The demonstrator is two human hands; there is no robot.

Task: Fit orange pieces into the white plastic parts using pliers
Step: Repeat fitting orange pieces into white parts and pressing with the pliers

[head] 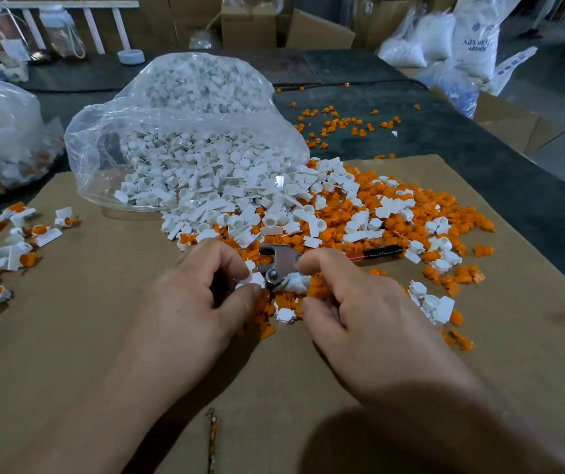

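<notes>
1. Dead centre on the cardboard sheet (103, 302), both hands are bunched over the pliers (279, 263), which lie flat, head pointing away, red-and-black handle trailing off to the right.
2. My left hand (202, 295) pinches a white part (253, 279) between thumb and fingertips, right beside the pliers' pivot.
3. My right hand (349, 302) is curled, with orange pieces (318, 285) showing between thumb and fingers, hard against the tape-wrapped handle; whether it also grips that handle I cannot tell.
4. Handling call: these parts look light, stiff moulded plastic, smooth and easy to flick away. I'd hold the white part by its flat tab, leaving the round socket free.
5. The orange piece looks like a tight push-fit, so I judge the pliers do the squeezing; too much force could crack the thin white wall.
6. Stock is close: a mixed heap (393, 227) just beyond my fingers, spilling from the clear bag (188, 155).
7. Fitted pairs (11, 241) sit well off to the left.
</notes>
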